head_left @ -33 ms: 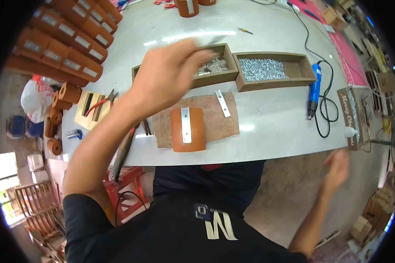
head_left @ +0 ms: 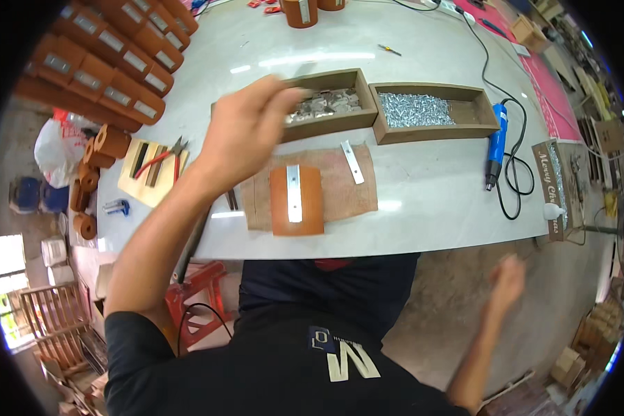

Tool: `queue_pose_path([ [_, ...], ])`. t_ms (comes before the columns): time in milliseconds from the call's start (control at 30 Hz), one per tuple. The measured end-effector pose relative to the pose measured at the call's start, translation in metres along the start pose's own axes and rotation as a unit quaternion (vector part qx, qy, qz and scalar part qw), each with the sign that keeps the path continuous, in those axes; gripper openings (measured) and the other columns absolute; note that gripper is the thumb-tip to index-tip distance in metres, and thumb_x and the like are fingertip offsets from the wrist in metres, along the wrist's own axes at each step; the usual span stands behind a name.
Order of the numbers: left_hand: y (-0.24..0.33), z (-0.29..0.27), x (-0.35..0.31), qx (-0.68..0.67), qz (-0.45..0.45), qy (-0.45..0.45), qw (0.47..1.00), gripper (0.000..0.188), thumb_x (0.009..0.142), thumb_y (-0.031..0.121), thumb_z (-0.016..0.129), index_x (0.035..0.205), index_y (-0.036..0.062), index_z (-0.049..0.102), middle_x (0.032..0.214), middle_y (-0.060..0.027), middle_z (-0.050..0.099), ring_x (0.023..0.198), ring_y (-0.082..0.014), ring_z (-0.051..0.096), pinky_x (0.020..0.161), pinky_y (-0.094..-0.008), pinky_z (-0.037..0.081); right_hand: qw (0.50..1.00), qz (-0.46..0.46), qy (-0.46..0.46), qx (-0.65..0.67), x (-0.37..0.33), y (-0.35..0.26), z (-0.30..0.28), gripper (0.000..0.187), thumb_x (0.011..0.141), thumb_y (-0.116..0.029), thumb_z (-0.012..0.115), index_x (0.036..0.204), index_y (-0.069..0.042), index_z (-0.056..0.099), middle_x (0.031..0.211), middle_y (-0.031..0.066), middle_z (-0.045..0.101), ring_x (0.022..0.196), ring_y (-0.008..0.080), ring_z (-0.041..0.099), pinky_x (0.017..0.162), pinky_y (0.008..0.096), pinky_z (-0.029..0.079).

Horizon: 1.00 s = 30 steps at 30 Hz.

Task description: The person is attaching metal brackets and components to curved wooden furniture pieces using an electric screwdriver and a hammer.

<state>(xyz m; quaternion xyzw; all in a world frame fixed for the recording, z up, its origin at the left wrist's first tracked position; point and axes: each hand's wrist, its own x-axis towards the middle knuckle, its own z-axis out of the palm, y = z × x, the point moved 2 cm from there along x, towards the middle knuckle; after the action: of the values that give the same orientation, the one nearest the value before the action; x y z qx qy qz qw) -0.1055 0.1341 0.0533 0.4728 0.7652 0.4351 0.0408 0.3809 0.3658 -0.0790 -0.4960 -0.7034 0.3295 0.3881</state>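
My left hand (head_left: 249, 132) is raised over the near side of a wooden box of small metal pieces (head_left: 329, 102). Its thumb and fingers are pinched; a grey smear at their tips is too blurred to name. Below it, an orange-brown block (head_left: 310, 208) with a silver metal strip (head_left: 294, 187) along its top lies on a brown cloth (head_left: 340, 197). A second loose strip (head_left: 352, 163) rests on the cloth, right of the block. My right hand (head_left: 509, 277) hangs past the table's front edge, away from the work, its fingers smeared by motion.
Right of the first box stands a box of screws (head_left: 416, 111). Beside it lies a blue corded power tool (head_left: 496, 142). Red-handled pliers (head_left: 177, 149) lie at left, near stacked orange-brown blocks (head_left: 111, 90). A small yellow-and-black tool (head_left: 390, 50) sits farther back.
My left hand has moved left and slightly down, uncovering more of the metal pieces. My right hand has shifted left and down. The block and strips stay on the cloth.
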Motion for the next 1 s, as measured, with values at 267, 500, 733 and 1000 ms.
queue_pose_path([
  [267, -0.109, 0.021, -0.114, 0.051, -0.198, 0.18, 0.962, 0.034, 0.107, 0.026, 0.052, 0.084, 0.0024, 0.058, 0.067, -0.0058, 0.055, 0.06, -0.0149, 0.05, 0.057, -0.0314, 0.041, 0.699, 0.651, -0.293, -0.052, -0.281, 0.239, 0.102, 0.061, 0.103, -0.057, 0.046, 0.132, -0.005, 0.06, 0.119, 0.0156, 0.069, 0.107, 0.027, 0.066, 0.091, 0.0447, 0.052],
  [500, -0.093, 0.05, -0.104, 0.389, -0.145, -0.034, 0.909, 0.025, 0.102, 0.026, 0.055, 0.088, 0.0047, 0.053, 0.089, -0.0187, 0.062, 0.09, -0.0401, 0.059, 0.075, -0.0508, 0.046, 0.776, 0.509, -0.368, -0.057, -0.312, 0.256, 0.131, 0.057, 0.103, -0.053, 0.049, 0.13, -0.005, 0.062, 0.117, 0.0135, 0.07, 0.102, 0.0249, 0.067, 0.087, 0.0413, 0.053],
  [733, -0.099, 0.044, -0.104, 0.437, -0.12, -0.123, 0.883, 0.012, 0.094, 0.012, 0.063, 0.093, 0.0018, 0.056, 0.086, -0.0203, 0.057, 0.081, -0.0433, 0.056, 0.069, -0.0516, 0.045, 0.772, 0.433, -0.456, -0.087, -0.297, 0.243, 0.156, 0.053, 0.103, -0.049, 0.052, 0.128, -0.004, 0.063, 0.115, 0.0115, 0.071, 0.098, 0.0228, 0.067, 0.083, 0.0379, 0.053],
  [1000, -0.095, 0.044, -0.097, 0.375, -0.144, -0.102, 0.91, 0.008, 0.092, 0.006, 0.064, 0.094, 0.0023, 0.057, 0.089, -0.0195, 0.057, 0.082, -0.0424, 0.055, 0.07, -0.0506, 0.044, 0.839, 0.175, -0.504, -0.107, -0.234, 0.237, 0.143, 0.048, 0.103, -0.044, 0.055, 0.126, -0.003, 0.065, 0.112, 0.0092, 0.072, 0.092, 0.0204, 0.068, 0.078, 0.034, 0.054],
])
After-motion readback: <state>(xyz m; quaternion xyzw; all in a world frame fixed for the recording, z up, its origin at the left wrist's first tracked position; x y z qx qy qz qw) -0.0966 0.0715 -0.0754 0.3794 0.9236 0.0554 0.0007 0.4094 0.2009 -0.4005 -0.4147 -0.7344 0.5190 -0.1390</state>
